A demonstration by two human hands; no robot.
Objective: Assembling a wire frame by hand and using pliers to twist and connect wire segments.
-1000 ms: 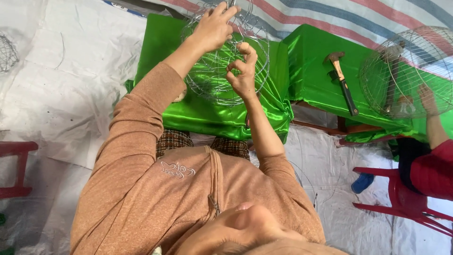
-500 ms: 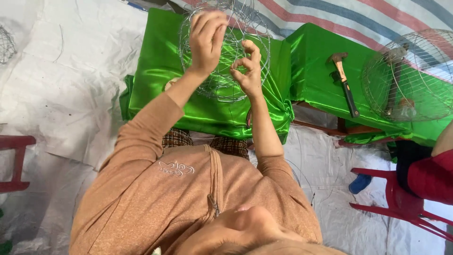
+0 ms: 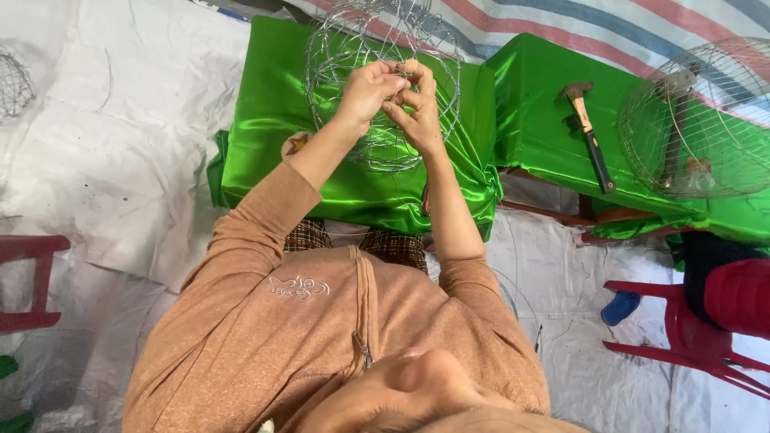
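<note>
Currently, a round wire-mesh basket (image 3: 383,88) is held up over the green-draped table (image 3: 273,144), which serves as the reference below. Both hands are raised together at the basket's near rim: the left hand (image 3: 370,88) is curled shut on the wire, and the right hand (image 3: 413,108) is closed on the same stretch, fingers pinched narrow. The close two-handed hold is judged to steady the springy mesh while one strand is worked; which strand cannot be told.

On the table's right half, a hammer (image 3: 588,136) is laid flat, handle pointing toward the near edge, apart from both hands. Further right, a second wire basket (image 3: 696,120) is rested on the cloth. Below the table's right end, a red plastic stool (image 3: 690,337) is seen on the white floor sheet (image 3: 96,176).
</note>
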